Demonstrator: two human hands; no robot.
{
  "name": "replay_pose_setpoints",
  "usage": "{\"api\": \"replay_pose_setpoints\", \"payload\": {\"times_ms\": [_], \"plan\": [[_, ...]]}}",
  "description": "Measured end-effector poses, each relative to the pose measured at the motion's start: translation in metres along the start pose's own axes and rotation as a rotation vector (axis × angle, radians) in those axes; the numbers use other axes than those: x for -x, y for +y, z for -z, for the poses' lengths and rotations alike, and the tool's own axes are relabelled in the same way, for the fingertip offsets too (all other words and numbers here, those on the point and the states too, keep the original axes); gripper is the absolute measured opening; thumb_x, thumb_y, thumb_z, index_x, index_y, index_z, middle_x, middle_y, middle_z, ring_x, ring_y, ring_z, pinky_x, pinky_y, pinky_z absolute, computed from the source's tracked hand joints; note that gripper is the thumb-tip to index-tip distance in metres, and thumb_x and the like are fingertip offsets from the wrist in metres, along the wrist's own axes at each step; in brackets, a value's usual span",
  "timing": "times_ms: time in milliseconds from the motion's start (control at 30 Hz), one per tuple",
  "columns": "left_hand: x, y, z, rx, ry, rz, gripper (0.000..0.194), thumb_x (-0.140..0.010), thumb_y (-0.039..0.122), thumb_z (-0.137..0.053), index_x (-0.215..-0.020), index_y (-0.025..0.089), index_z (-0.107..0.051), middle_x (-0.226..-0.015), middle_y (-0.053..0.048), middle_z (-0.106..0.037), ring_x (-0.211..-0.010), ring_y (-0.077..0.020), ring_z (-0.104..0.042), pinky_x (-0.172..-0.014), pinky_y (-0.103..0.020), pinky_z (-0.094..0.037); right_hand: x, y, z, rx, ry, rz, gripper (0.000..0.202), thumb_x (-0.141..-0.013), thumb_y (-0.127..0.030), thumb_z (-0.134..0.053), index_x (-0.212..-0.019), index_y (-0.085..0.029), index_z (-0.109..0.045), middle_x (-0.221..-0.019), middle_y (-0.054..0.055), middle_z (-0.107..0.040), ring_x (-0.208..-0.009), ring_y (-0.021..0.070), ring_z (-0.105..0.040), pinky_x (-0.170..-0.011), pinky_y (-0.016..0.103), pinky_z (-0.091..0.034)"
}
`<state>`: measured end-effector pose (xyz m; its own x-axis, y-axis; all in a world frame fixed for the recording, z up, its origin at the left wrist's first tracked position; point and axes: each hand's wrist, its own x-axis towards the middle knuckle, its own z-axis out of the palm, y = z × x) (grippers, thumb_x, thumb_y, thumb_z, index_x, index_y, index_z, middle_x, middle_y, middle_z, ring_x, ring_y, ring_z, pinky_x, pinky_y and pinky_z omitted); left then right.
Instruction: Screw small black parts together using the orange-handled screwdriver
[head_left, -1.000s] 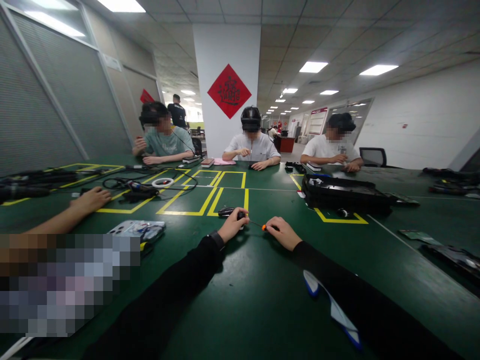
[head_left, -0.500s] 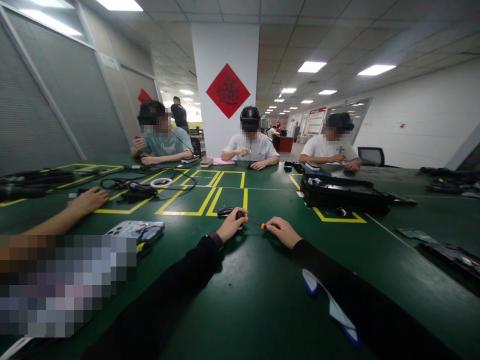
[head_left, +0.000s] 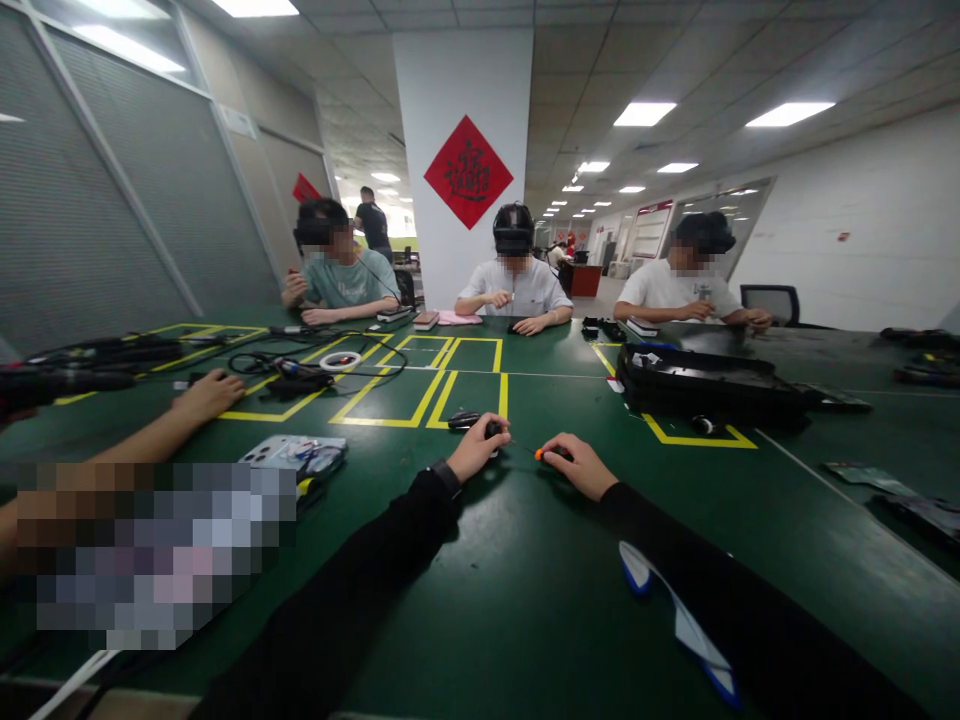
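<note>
Screwdriver [head_left: 541, 455]: orange collar, black handle, thin shaft; just above surface [head_left: 480, 610], between the hands | right hand [head_left: 576, 464] grasping handle, mostly covering it | left hand [head_left: 477, 448] clenched on small dark part [head_left: 493, 430], largely hidden; shaft contact: cannot tell | black tray [head_left: 712, 392], right: pale bits inside, indistinct

White pillar [head_left: 466, 270], red diamond sign [head_left: 469, 172]

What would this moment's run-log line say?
left hand: holds small black object | right hand: grips orange-and-black handle | black casing: on green table, right side
</note>
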<state>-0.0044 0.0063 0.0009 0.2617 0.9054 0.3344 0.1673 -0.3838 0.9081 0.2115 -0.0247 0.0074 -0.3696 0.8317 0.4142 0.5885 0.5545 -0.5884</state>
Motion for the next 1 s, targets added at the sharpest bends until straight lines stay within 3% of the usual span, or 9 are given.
{"api": "replay_pose_setpoints", "payload": {"times_ms": [267,567,767,1000], "plan": [[0.0009,0.0027,-0.0005,-0.01,0.008,0.022,0.023,-0.073,0.029,-0.052,-0.092,0.018,-0.052,-0.082,0.001,-0.054,-0.071,-0.0098,-0.051,-0.066,-0.022,-0.041,-0.0014,0.0007,0.001,0.048,-0.029,0.037,0.02,-0.081,-0.027,-0.045,-0.075,-0.017,-0.061,-0.077,0.004,-0.058,-0.077,0.0153,-0.05,-0.074,0.029,-0.038],[-0.0006,0.0043,0.0008,-0.053,0.004,0.011,0.022,-0.073,0.029,-0.052,-0.092,0.018,-0.052,-0.085,0.0,-0.053,-0.075,-0.0121,-0.05,-0.067,-0.023,-0.041,-0.002,0.0064,-0.0013,-0.04,-0.011,-0.063,0.018,-0.072,-0.03,-0.056,-0.085,-0.018,-0.055,-0.084,0.003,-0.057,-0.075,0.0142,-0.052,-0.07,0.027,-0.041],[-0.0023,0.0045,0.0012,-0.065,-0.007,-0.006,0.02,-0.074,0.026,-0.051,-0.093,0.018,-0.051,-0.086,0.0,-0.055,-0.082,-0.0132,-0.05,-0.08,-0.026,-0.038,-0.0044,0.0026,0.0006,0.011,0.001,-0.024,0.02,-0.082,-0.03,-0.044,-0.08,-0.018,-0.06,-0.081,0.005,-0.057,-0.08,0.0161,-0.05,-0.074,0.03,-0.038],[-0.0026,0.0053,0.0026,-0.037,-0.021,-0.02,0.021,-0.075,0.029,-0.051,-0.094,0.019,-0.051,-0.088,-0.001,-0.055,-0.082,-0.0137,-0.051,-0.077,-0.026,-0.039,-0.0033,0.0,0.0023,0.006,-0.014,-0.026,0.017,-0.082,-0.028,-0.044,-0.081,-0.019,-0.059,-0.083,0.005,-0.056,-0.081,0.0177,-0.049,-0.074,0.032,-0.038]]}}
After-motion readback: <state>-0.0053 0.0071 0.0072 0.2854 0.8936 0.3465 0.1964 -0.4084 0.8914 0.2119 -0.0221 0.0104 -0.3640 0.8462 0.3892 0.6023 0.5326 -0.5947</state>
